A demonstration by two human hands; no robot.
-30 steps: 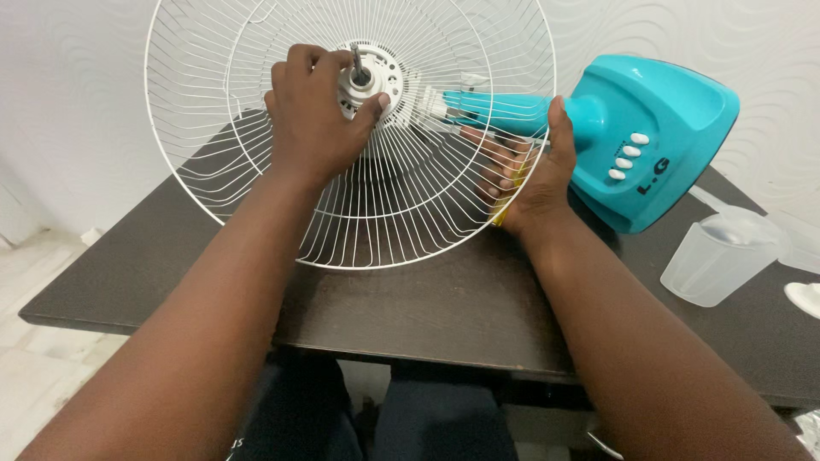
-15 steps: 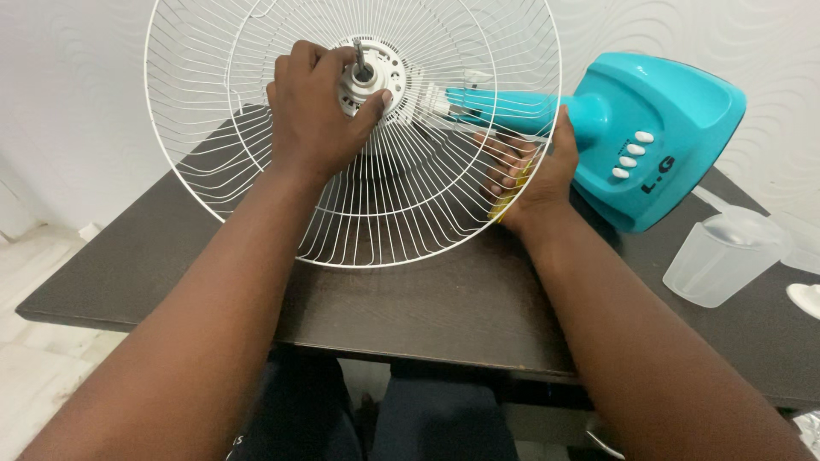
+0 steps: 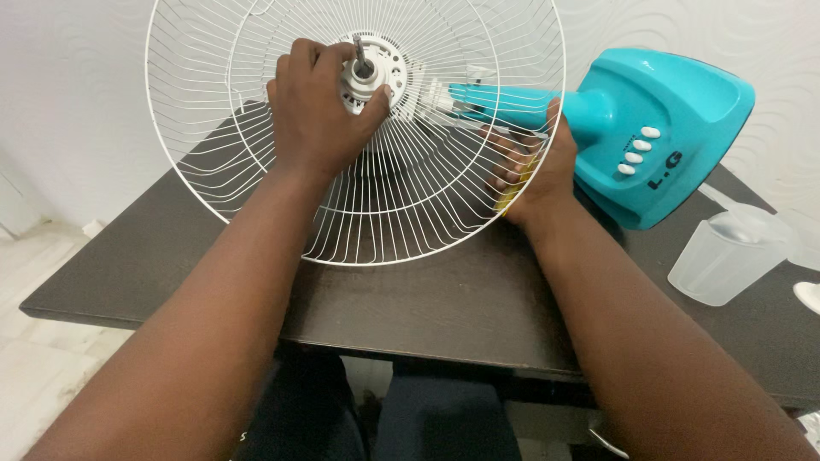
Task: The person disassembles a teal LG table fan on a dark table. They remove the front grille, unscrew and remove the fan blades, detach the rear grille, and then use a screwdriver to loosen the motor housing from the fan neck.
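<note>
Gripping the white hub (image 3: 369, 81) at the centre of the wire fan guard (image 3: 256, 183), the left hand (image 3: 320, 115) has fingers curled closed around it just below the metal shaft (image 3: 360, 53). The right hand (image 3: 534, 166), right of the hub, is wrapped closed on the teal fan neck (image 3: 512, 102) behind the wires, base (image 3: 675, 128) tipped up off the dark table (image 3: 444, 299). Guard looks light, springy and easily bent, so holding hub and stiff neck seems safest; plastic cup (image 3: 726, 256) sits far right.
</note>
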